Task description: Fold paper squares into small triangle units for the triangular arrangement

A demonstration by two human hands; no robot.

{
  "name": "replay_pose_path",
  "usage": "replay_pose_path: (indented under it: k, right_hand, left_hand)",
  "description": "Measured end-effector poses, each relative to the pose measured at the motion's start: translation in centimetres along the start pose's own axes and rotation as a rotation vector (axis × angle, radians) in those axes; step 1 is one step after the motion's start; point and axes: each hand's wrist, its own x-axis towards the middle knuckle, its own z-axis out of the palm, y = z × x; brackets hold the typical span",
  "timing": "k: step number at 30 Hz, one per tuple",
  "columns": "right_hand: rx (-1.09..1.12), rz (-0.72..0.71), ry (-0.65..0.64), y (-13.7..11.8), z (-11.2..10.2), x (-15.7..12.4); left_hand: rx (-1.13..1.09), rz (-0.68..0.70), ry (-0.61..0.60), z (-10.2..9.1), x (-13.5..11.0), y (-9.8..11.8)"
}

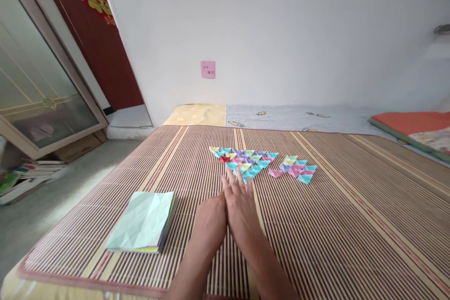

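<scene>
My right hand [240, 201] lies flat on the striped bamboo mat [351, 225], fingers stretched out, with its fingertips touching the near point of a large triangle of folded coloured paper pieces [246, 161]. My left hand [210, 222] rests against the right hand's side, fingers curled under and mostly hidden. A smaller cluster of folded paper pieces [297, 168] lies just right of the large one. A stack of creased pale green paper sheets [142, 220] lies on the mat to the left of my hands.
The mat covers a bed with a patterned sheet [298, 117] at the far end by a white wall with a pink note [208, 69]. An orange cushion [411, 124] sits far right. Books [28, 173] lie on the floor at left, near a glass door.
</scene>
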Motion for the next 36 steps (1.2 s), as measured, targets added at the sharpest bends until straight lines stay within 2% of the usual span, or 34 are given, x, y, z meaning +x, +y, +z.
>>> replay_pose_path:
  k: [3, 4, 6, 9, 11, 13, 19, 23, 28, 36]
  right_hand:
    - [-0.115, -0.020, 0.117, -1.6, -1.0, -0.1]
    - [-0.098, -0.004, 0.167, -2.2, -1.4, -0.1]
    - [0.061, 0.072, 0.256, -3.5, -2.4, -0.1]
    - [0.533, 0.127, 0.247, -4.8, -3.5, 0.1]
    - [0.766, 0.128, 0.193, -5.4, -3.8, 0.2]
    - [0.831, 0.137, 0.146, -5.9, -3.7, 0.3]
    - [0.781, 0.148, 0.116, -7.1, -2.8, 0.2]
    - [0.844, 0.147, 0.092, -6.7, -2.8, 0.3]
    - [0.808, 0.151, 0.049, -5.7, -3.1, 0.5]
    - [0.924, 0.164, 0.079, -7.5, -2.9, 0.2]
  left_hand:
    - [-0.055, -0.023, 0.051, -0.1, 0.4, 0.1]
    - [-0.160, -0.031, 0.066, -0.3, 0.5, 0.1]
    - [-0.608, -0.034, 0.048, -0.9, 0.7, 0.2]
    - [-1.464, 0.019, -0.104, -2.0, 0.8, 0.3]
    - [-1.712, 0.078, -0.199, -2.5, 0.8, 0.2]
    - [-1.775, 0.126, -0.224, -2.6, 0.7, 0.1]
    - [-1.819, 0.165, -0.213, -2.3, 0.7, -0.2]
    - [-1.858, 0.186, -0.217, -2.2, 0.7, -0.2]
    - [-1.905, 0.183, -0.211, -2.3, 0.7, -0.3]
    - [-1.929, 0.205, -0.196, -2.6, 0.5, -0.7]
